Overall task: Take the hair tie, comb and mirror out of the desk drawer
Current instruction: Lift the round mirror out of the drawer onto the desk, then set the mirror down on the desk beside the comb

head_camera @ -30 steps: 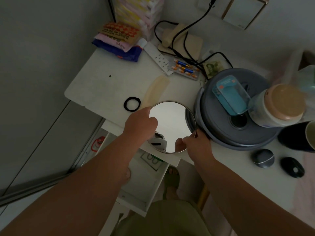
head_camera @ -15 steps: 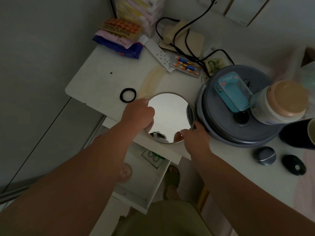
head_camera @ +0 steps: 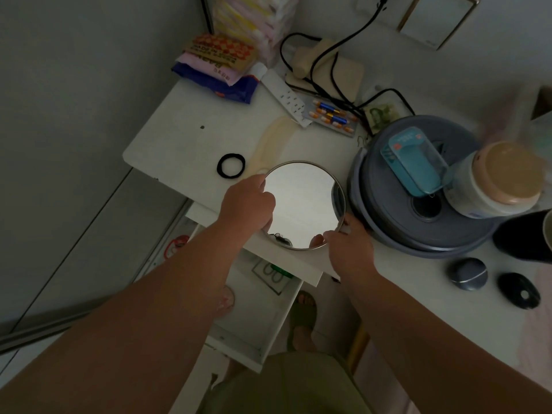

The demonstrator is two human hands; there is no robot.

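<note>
A round metal-rimmed mirror (head_camera: 301, 201) lies face up at the white desk's (head_camera: 191, 138) front edge. My left hand (head_camera: 248, 206) grips its left rim and my right hand (head_camera: 346, 243) grips its lower right rim. A black hair tie (head_camera: 231, 166) lies flat on the desk left of the mirror. Between the two, a pale cream comb (head_camera: 273, 141) stretches away toward the back. The white desk drawer (head_camera: 254, 333) stands pulled out below the desk edge, partly hidden by my left forearm.
A grey round appliance (head_camera: 397, 222) carrying a teal case (head_camera: 415, 159) and a jar (head_camera: 495, 180) stands just right of the mirror. A power strip (head_camera: 285, 95), pill blisters (head_camera: 331, 116), cables and packets crowd the back. Two dark pebble-like objects (head_camera: 469, 273) lie at right.
Both hands have carried the mirror a little farther onto the desk, away from the drawer and closer to the comb.
</note>
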